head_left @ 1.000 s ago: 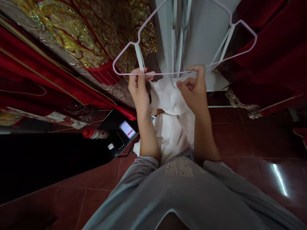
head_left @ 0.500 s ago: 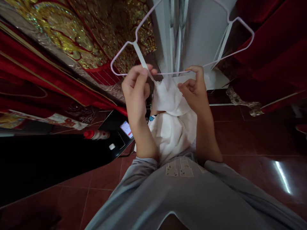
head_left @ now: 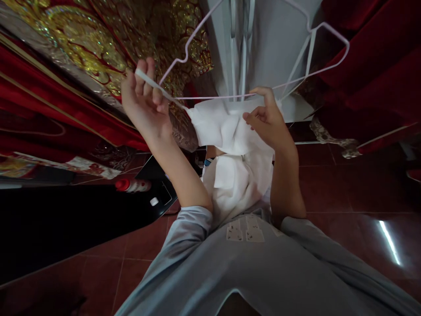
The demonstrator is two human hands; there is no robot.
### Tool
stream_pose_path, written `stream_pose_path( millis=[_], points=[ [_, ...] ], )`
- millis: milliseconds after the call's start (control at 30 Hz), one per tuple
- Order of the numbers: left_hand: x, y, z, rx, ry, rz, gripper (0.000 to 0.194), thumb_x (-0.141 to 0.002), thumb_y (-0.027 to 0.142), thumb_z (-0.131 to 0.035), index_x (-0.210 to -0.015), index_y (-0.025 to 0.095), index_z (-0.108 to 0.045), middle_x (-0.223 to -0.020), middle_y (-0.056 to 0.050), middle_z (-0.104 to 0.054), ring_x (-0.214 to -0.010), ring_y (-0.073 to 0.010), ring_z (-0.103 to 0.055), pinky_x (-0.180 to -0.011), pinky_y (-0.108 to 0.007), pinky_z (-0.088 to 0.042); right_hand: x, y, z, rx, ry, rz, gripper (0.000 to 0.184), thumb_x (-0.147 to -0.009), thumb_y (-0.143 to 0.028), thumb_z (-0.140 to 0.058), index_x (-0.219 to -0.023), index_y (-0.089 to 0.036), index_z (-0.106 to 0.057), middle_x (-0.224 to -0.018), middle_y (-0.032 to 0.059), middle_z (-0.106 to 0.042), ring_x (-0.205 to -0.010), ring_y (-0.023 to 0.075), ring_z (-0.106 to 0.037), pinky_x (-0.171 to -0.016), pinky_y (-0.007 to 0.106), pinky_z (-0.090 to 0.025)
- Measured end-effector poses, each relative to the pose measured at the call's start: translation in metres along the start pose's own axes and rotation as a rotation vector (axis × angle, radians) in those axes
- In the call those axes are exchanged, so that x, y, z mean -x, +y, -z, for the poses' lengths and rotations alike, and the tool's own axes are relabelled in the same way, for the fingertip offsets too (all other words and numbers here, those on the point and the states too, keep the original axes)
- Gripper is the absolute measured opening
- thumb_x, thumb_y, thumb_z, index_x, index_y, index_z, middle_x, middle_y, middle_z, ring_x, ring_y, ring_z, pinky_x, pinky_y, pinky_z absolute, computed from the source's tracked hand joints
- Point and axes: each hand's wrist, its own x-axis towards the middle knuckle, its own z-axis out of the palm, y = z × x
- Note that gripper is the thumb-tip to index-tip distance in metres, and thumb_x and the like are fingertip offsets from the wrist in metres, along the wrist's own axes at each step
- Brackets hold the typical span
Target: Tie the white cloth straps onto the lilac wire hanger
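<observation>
A pale pink hanger (head_left: 199, 27) spans the top of the view, with a white garment (head_left: 226, 125) hanging below its bottom bar and bunching toward my lap. My left hand (head_left: 147, 105) holds the garment's white left strap (head_left: 149, 80) out to the left, its fingers curled around it. That strap runs slanting down to the garment's top edge, near the left end of the hanger. Another white strap (head_left: 311, 52) loops over the right notch of the hanger. On the bottom bar, right of its middle, my right hand (head_left: 265, 117) hooks its index finger, other fingers curled in.
Gold-sequined red clothing (head_left: 98, 44) hangs at left, dark red cloth (head_left: 375, 74) at right. Behind the hanger is a grey cabinet door (head_left: 279, 48). A black table (head_left: 82, 219) at left bears a red-capped bottle (head_left: 133, 185), a phone (head_left: 165, 193) and a small white case (head_left: 154, 201).
My left hand has moved left and slightly up with the strap, which has come away from the hanger's left notch. The garment's top edge has spread leftward. My right hand stays nearly in place.
</observation>
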Motion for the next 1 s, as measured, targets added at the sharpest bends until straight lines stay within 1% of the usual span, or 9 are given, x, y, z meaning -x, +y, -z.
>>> stream_pose_path(
  millis=[100, 167, 367, 500, 567, 667, 767, 867, 1000],
  points=[
    [0.010, -0.024, 0.018, -0.001, 0.069, -0.032, 0.048, -0.114, 0.029, -0.027, -0.098, 0.023, -0.073, -0.120, 0.000, -0.068, -0.112, -0.0297, -0.052, -0.079, -0.043, -0.045, 0.002, -0.002, 0.001, -0.002, 0.017, -0.002, 0.048, -0.084, -0.029, -0.067, -0.127, -0.033, -0.047, -0.066, -0.0067, -0.050, -0.064, 0.0113, -0.051, -0.061, 0.025, -0.043],
    [0.020, -0.040, 0.017, -0.011, 0.054, -0.025, 0.044, -0.112, 0.027, -0.034, -0.093, 0.023, -0.073, -0.112, -0.003, -0.071, -0.107, -0.0299, -0.055, -0.079, -0.043, -0.043, 0.003, -0.003, -0.002, -0.007, -0.010, -0.010, 0.049, -0.085, -0.029, -0.067, -0.129, -0.034, -0.045, -0.067, -0.0068, -0.050, -0.064, 0.0112, -0.051, -0.061, 0.025, -0.044],
    [0.055, -0.060, -0.026, 0.030, -0.153, -0.038, 0.029, -0.110, 0.027, -0.042, -0.101, 0.021, -0.070, -0.114, -0.009, -0.071, -0.074, -0.0226, -0.060, -0.061, -0.036, -0.041, 0.002, -0.007, -0.013, -0.013, -0.038, -0.004, 0.051, -0.085, -0.035, -0.068, -0.128, -0.034, -0.041, -0.066, -0.0073, -0.049, -0.061, 0.0111, -0.048, -0.060, 0.026, -0.045],
    [0.060, -0.060, -0.038, 0.004, -0.166, -0.054, 0.030, -0.108, 0.037, -0.043, -0.093, 0.024, -0.065, -0.103, -0.009, -0.072, -0.050, -0.0191, -0.049, -0.049, -0.034, -0.036, 0.004, -0.005, -0.017, -0.055, 0.041, 0.061, 0.049, -0.085, -0.036, -0.067, -0.129, -0.034, -0.047, -0.069, -0.0056, -0.054, -0.062, 0.0111, -0.051, -0.057, 0.025, -0.045],
    [0.059, -0.062, -0.038, -0.027, -0.168, -0.076, 0.029, -0.106, 0.043, -0.045, -0.091, 0.025, -0.063, -0.101, -0.009, -0.071, -0.048, -0.0200, -0.047, -0.048, -0.035, -0.034, 0.005, 0.000, -0.017, -0.087, 0.147, 0.117, 0.045, -0.086, -0.035, -0.064, -0.129, -0.035, -0.050, -0.077, -0.0033, -0.058, -0.062, 0.0107, -0.050, -0.059, 0.026, -0.046],
    [0.059, -0.064, -0.037, -0.090, -0.155, -0.086, 0.026, -0.102, 0.048, -0.049, -0.090, 0.029, -0.061, -0.103, -0.007, -0.071, -0.052, -0.0230, -0.051, -0.050, -0.037, -0.031, 0.002, 0.015, -0.011, -0.112, 0.470, 0.197, 0.030, -0.088, -0.032, -0.058, -0.117, -0.032, -0.051, -0.091, 0.0009, -0.055, -0.066, 0.0115, -0.049, -0.059, 0.027, -0.044],
    [0.062, -0.066, -0.040, -0.119, -0.136, -0.072, 0.028, -0.099, 0.054, -0.052, -0.088, 0.031, -0.061, -0.103, -0.007, -0.072, -0.053, -0.0253, -0.055, -0.052, -0.038, -0.031, -0.004, 0.033, 0.005, -0.104, 0.744, 0.231, 0.025, -0.087, -0.027, -0.055, -0.110, -0.028, -0.045, -0.110, 0.0066, -0.052, -0.096, 0.0175, -0.056, -0.071, 0.030, -0.049],
    [0.063, -0.069, -0.041, -0.120, -0.129, -0.090, 0.028, -0.100, 0.054, -0.053, -0.087, 0.030, -0.061, -0.102, -0.008, -0.072, -0.050, -0.0244, -0.054, -0.050, -0.039, -0.033, -0.008, 0.043, 0.020, -0.089, 0.640, 0.231, 0.035, -0.084, -0.022, -0.057, -0.117, -0.027, -0.046, -0.128, 0.0088, -0.052, -0.125, 0.0209, -0.052, -0.098, 0.039, -0.050],
    [0.061, -0.072, -0.040, -0.110, -0.123, -0.116, 0.030, -0.099, 0.057, -0.055, -0.087, 0.030, -0.062, -0.101, -0.009, -0.072, -0.050, -0.0236, -0.056, -0.048, -0.038, -0.037, -0.006, 0.046, 0.023, -0.077, 0.479, 0.194, 0.033, -0.084, -0.025, -0.056, -0.117, -0.029, -0.052, -0.115, 0.0053, -0.061, -0.116, 0.0200, -0.059, -0.101, 0.042, -0.051]
  ],
)
